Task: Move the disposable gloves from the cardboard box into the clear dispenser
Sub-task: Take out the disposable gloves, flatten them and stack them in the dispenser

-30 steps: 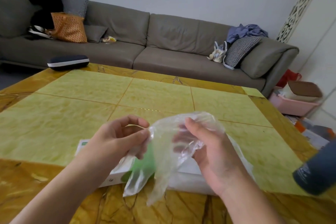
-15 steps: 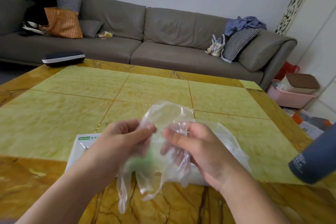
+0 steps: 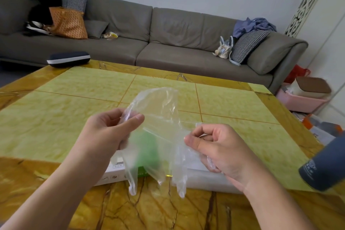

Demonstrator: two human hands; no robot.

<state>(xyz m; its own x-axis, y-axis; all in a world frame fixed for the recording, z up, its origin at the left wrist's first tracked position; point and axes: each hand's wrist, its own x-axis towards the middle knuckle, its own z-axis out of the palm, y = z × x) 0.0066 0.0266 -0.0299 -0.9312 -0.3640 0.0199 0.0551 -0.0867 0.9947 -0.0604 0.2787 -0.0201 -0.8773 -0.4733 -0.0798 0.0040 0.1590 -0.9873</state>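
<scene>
A thin clear plastic disposable glove (image 3: 158, 129) hangs stretched between my hands, its fingers dangling down over the table's near edge. My left hand (image 3: 110, 132) pinches its upper left edge. My right hand (image 3: 216, 147) pinches its right edge, with more crumpled plastic tucked under the palm. Below the glove lies the flat white and green cardboard box (image 3: 115, 170). To the box's right, partly hidden by my right hand, sits a clear, whitish container (image 3: 205, 179) that I take for the dispenser.
The yellow-green marble table (image 3: 74, 114) has a brown border. A dark glasses case (image 3: 68, 59) lies at its far left corner. A dark blue bottle (image 3: 324, 168) pokes in at the right edge. A grey sofa (image 3: 168, 43) stands behind, with storage bins on the floor at right.
My hands have pulled apart sideways, spreading the crumpled glove out flat between them. The right hand moved right and lower; the left stayed near the box.
</scene>
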